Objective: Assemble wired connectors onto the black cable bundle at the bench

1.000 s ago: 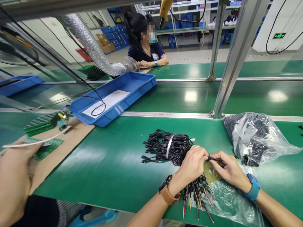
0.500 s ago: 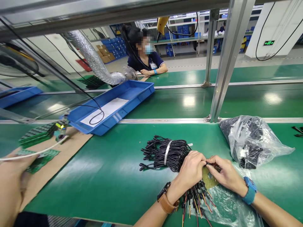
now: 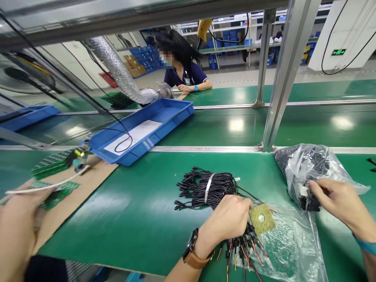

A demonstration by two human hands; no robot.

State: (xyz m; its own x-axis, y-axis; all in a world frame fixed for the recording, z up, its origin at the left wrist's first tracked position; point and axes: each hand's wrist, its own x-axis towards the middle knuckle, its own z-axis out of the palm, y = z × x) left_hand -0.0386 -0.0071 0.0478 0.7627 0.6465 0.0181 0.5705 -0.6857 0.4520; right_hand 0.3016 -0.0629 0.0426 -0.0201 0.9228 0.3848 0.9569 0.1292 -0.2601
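My left hand (image 3: 227, 222) pinches a small square yellow-green board (image 3: 262, 218) with a round white spot, above a fan of black connectors with red and yellow wire ends (image 3: 242, 250). Just behind that hand lies a bundle of black cables (image 3: 210, 188) tied with a white band. My right hand (image 3: 337, 201) is at the mouth of a clear plastic bag of black parts (image 3: 313, 168), its fingers on a black piece there. A flat clear bag (image 3: 290, 246) lies under the board and wires.
A blue tray (image 3: 141, 131) with white paper and a black wire loop sits at the back left. Green circuit boards (image 3: 49, 166) lie on a cardboard sheet beside a neighbour's hand (image 3: 17, 231). An aluminium post (image 3: 279, 78) stands behind. Another person sits across the belt.
My right hand left the small board and went right to the bag of black parts. My left hand kept the board and stayed put.
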